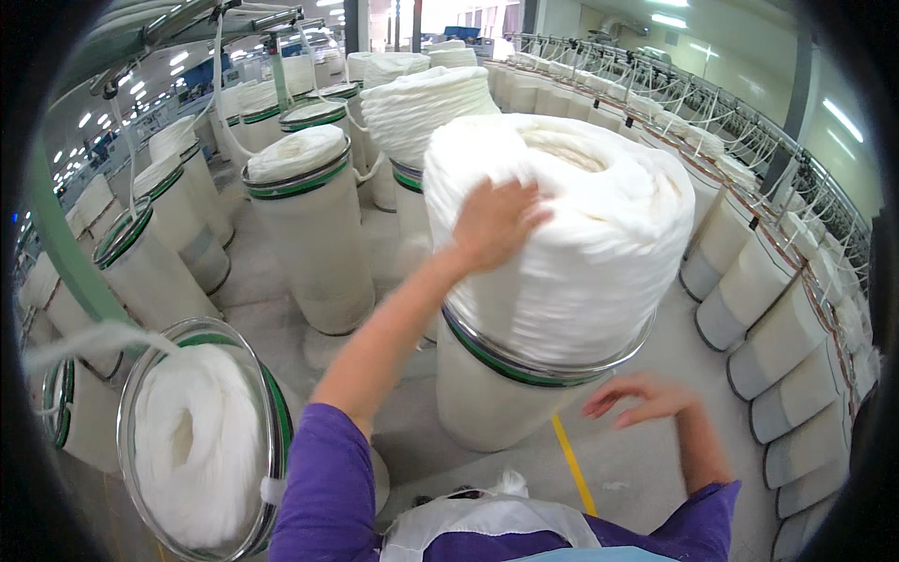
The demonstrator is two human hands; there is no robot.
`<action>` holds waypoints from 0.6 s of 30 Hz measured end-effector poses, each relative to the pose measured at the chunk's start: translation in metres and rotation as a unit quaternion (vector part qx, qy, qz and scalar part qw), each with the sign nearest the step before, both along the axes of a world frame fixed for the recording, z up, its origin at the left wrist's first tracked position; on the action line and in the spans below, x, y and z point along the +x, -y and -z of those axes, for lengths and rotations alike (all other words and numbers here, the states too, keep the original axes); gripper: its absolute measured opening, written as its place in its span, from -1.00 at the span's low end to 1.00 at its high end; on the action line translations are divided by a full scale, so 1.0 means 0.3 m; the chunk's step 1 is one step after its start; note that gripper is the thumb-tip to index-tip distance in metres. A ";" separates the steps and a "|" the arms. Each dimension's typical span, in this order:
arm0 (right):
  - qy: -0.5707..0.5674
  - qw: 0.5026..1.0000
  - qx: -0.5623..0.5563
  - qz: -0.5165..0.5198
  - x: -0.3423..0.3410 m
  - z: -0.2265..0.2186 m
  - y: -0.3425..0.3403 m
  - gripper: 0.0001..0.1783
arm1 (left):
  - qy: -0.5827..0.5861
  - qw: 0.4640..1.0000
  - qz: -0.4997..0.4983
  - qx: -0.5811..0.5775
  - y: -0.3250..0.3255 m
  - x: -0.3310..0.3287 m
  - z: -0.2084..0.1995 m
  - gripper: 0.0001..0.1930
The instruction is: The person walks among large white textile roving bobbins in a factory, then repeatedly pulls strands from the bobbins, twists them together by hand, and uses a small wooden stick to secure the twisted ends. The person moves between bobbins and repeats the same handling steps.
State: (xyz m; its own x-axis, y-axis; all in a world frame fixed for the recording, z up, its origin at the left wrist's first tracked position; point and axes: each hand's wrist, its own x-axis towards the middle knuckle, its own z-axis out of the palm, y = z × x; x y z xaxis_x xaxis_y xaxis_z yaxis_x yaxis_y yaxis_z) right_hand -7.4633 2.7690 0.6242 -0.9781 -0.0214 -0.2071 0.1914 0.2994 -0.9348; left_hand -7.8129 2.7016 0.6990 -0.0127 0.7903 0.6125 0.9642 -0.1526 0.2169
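A tall cream can [487, 403] stands in front of me, with a thick coil of white cotton sliver [599, 253] piled high above its metal rim. My left hand [501, 225] lies against the near left side of the coil, its fingers stretched out and a little blurred. Lower down, my right hand [641, 398] hangs just right of the can below the rim, with bent fingers apart and nothing in them. At my lower left, another can's metal rim [131, 412] surrounds a lower sliver coil [211, 468] with a hole in its middle.
Behind the left arm stands a filled can [314, 244]; more cans crowd the far left. A second tall coil [426, 112] rises behind mine. Rows of cans [749, 290] line the right side under a creel. A green post [70, 234] slants at left. A yellow line [571, 464] marks the floor.
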 end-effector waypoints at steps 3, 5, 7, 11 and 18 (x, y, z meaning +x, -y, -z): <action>-0.201 0.976 0.028 0.083 -0.110 -0.449 0.017 -0.67 | -0.028 0.996 0.000 0.084 0.007 0.083 0.158 -0.56; -0.246 0.931 0.186 0.194 -0.275 -0.635 0.021 -0.73 | 0.005 0.992 0.022 0.122 0.034 0.113 0.221 -0.57; -0.234 0.883 0.356 0.195 -0.505 -0.721 -0.027 -0.69 | 0.019 0.993 0.034 0.110 0.056 0.133 0.248 -0.55; -0.283 0.826 0.474 0.114 -0.999 -0.672 -0.295 -0.45 | 0.046 0.990 0.040 0.129 0.074 0.138 0.246 -0.54; -0.054 0.706 0.660 0.249 -1.346 -0.581 -0.566 -0.49 | 0.112 0.972 0.117 0.169 0.154 0.104 0.292 -0.54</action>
